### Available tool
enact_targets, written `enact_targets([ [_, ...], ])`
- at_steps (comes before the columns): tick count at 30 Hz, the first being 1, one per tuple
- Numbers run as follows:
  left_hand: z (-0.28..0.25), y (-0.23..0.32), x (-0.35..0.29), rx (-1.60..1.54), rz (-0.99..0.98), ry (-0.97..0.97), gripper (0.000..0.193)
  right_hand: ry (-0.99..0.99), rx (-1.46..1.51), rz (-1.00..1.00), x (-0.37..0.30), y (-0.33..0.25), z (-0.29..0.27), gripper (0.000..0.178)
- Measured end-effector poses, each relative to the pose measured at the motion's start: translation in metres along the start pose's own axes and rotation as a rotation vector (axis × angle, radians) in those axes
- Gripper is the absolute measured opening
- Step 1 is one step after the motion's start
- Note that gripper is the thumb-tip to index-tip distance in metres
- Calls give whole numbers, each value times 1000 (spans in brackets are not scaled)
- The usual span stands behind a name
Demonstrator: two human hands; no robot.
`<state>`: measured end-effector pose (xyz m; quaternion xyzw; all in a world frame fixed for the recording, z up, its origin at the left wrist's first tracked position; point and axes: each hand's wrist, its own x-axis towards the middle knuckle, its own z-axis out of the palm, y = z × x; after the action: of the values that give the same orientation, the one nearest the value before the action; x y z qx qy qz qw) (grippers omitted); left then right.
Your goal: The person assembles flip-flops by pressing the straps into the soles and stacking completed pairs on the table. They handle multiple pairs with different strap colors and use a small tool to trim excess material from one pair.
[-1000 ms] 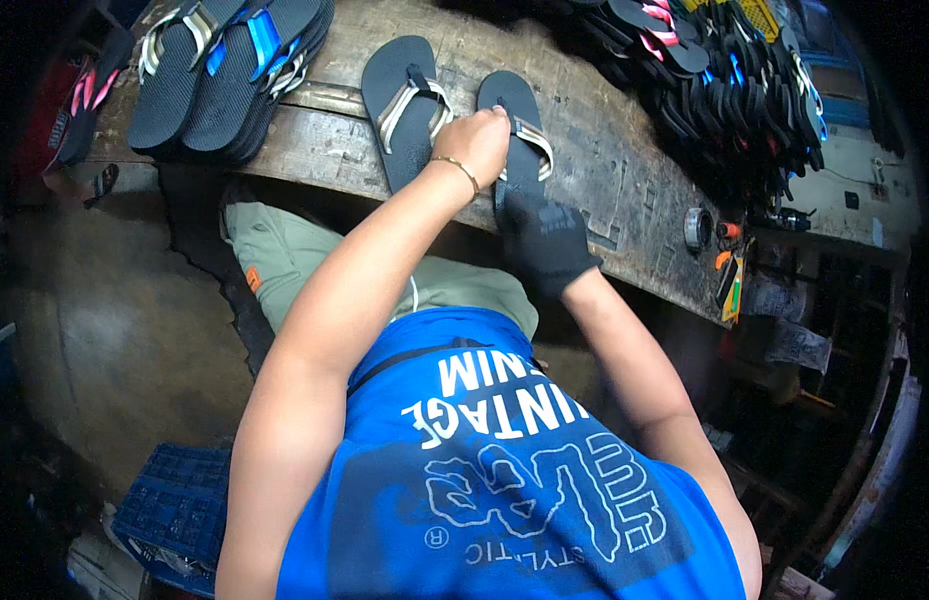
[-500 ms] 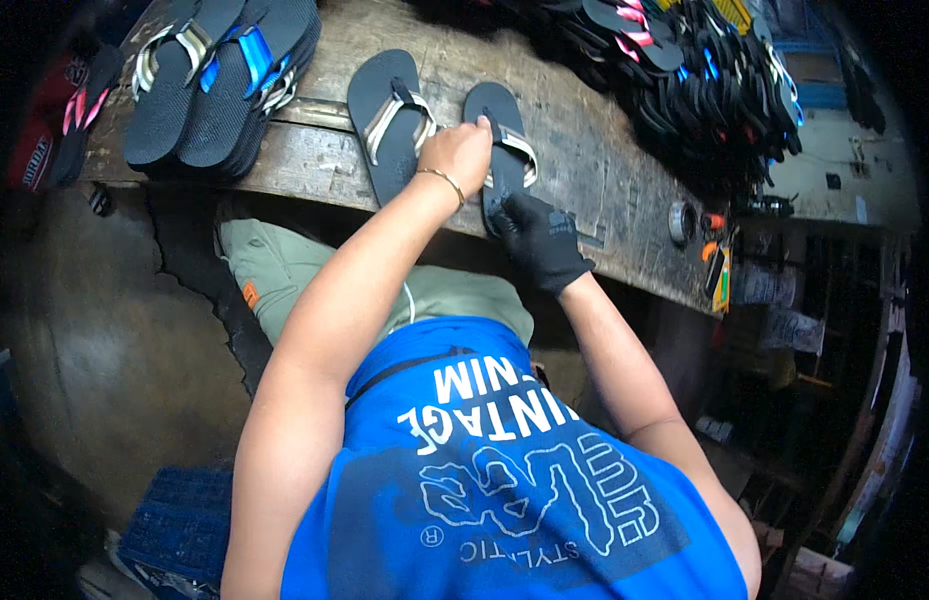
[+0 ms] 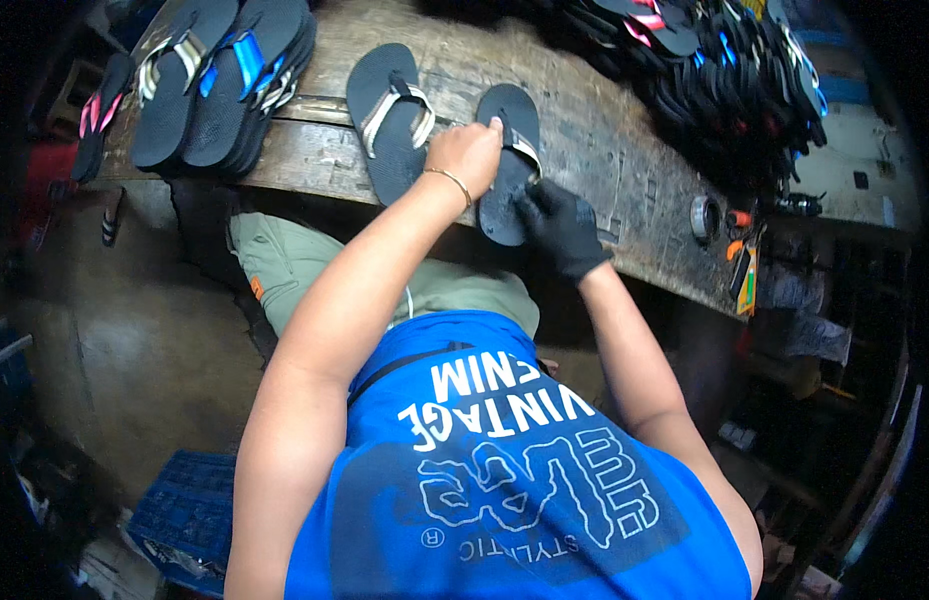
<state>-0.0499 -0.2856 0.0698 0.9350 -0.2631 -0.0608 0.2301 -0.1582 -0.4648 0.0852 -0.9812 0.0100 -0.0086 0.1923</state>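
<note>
Nearest, a blue shirt (image 3: 504, 470) with pale print is filling the lower view; a blue crate (image 3: 189, 505) is sitting low on the left, on the floor (image 3: 134, 390). Green trousers (image 3: 294, 260) are showing beneath the near edge of the bench (image 3: 604, 130). Left hand (image 3: 466, 162), bare, a bracelet (image 3: 450, 181) circling the wrist, is closing over the inner side of the right sandal (image 3: 504, 205); fingers are curling in a loose fist, thumb tip lying close by the pale strap (image 3: 527, 152); the undersides are hiding. Right hand (image 3: 566, 232), in a black glove, is meeting the same sandal's outer side between strap and heel, fingers bending; cannot tell whether they are gripping. That sandal is lying flat, sole down, toe pointing toward the far edge, heel reaching the near edge. Left sandal (image 3: 394, 160) is lying just beside it, its heel also by the near edge, partly hiding behind the forearm. Toward the near right corner, a roll (image 3: 696, 218), an orange piece (image 3: 740, 219) and a cutter (image 3: 747, 275) are lying close together. Along the left end, pale-strapped sandals (image 3: 167, 115) and blue-strapped sandals (image 3: 219, 125) are standing in stacks, touching; a pink-strapped sandal (image 3: 101, 120) is showing farther left. At the far right corner, a heap (image 3: 719, 125) of dark sandals is crowding the surface.
</note>
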Motion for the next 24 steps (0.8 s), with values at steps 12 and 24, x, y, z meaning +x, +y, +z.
enact_targets([
  [12, -6, -6, 3, 53, 76, -41, 48, 176, 145, 128, -4, -12, -1, 32],
  [24, -33, 28, -124, 216, -190, 145, 118, 573, -306, 99, -38, 116, 10, 29],
])
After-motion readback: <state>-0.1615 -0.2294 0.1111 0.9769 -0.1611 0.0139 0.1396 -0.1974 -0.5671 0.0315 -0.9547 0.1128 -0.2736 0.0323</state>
